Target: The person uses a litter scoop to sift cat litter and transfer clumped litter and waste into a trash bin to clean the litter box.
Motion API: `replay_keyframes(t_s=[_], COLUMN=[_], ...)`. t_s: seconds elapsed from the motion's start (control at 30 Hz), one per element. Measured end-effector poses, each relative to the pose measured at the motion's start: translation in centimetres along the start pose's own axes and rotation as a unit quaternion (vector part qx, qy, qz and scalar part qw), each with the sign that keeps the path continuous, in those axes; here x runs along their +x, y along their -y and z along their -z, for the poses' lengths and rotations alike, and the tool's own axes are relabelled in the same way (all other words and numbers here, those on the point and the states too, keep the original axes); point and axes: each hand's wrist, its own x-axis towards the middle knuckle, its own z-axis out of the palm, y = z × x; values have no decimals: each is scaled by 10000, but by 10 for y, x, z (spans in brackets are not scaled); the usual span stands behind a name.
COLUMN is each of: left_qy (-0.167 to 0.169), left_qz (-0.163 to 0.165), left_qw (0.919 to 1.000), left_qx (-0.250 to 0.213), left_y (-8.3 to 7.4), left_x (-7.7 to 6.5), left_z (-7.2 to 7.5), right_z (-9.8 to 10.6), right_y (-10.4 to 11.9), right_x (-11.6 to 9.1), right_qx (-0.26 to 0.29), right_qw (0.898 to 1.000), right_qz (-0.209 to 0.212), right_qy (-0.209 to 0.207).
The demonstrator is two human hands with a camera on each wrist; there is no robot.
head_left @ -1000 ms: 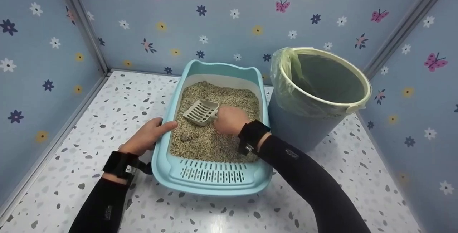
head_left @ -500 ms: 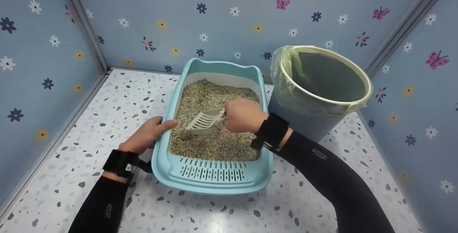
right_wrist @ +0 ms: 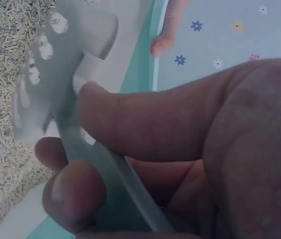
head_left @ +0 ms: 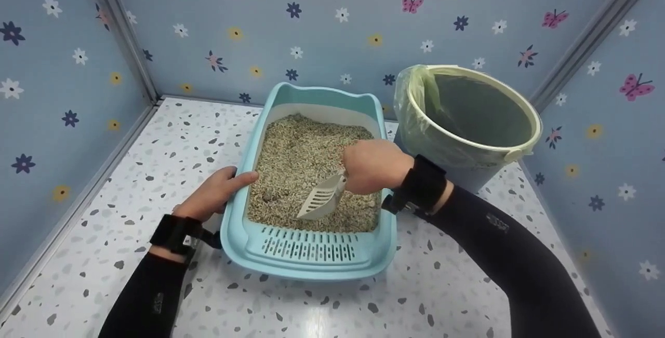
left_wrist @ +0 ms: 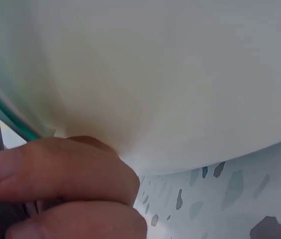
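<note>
A light blue litter box (head_left: 306,269) holds grainy beige litter (head_left: 296,156). My left hand (head_left: 210,195) grips its left rim, the thumb over the top edge; in the left wrist view the fingers (left_wrist: 66,172) curl beneath the rim, against the white outer wall. My right hand (head_left: 376,166) holds a slotted beige litter scoop (head_left: 322,198) by its handle. The scoop's blade slants down to the left over the front part of the litter, and I cannot tell whether its tip touches. A small dark clump (head_left: 269,196) lies in the litter near the left wall.
To the right of the box stands a tall bin (head_left: 475,146) lined with a pale green bag (head_left: 423,125). Patterned blue panels (head_left: 332,26) enclose the back and both sides. The floor (head_left: 176,135) is white with grey specks.
My right hand has moved right with the scoop, whose blade has swung away from the left side toward the box's front. The dark clump shows more clearly. My left hand stays put.
</note>
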Motion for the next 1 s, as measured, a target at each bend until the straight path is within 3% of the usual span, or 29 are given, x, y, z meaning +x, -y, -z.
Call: replay_keyframes(t_s=[0.27, 0.43, 1.0], left_qy=[41, 25, 30], left_qz=[-5, -24, 11], left_qw=[9999, 10000, 10000], left_qx=[-127, -90, 33], left_y=[-2, -1, 0], left_x=[2, 2, 0], left_z=[0, 0, -1], right_z=[2, -6, -38], right_y=[4, 9, 36], right_x=[-6, -5, 11], right_qx=[-382, -507, -201], right_qw=[9989, 9986, 9997], right_qz=[-120, 23, -157], right_qy=[247, 121, 55])
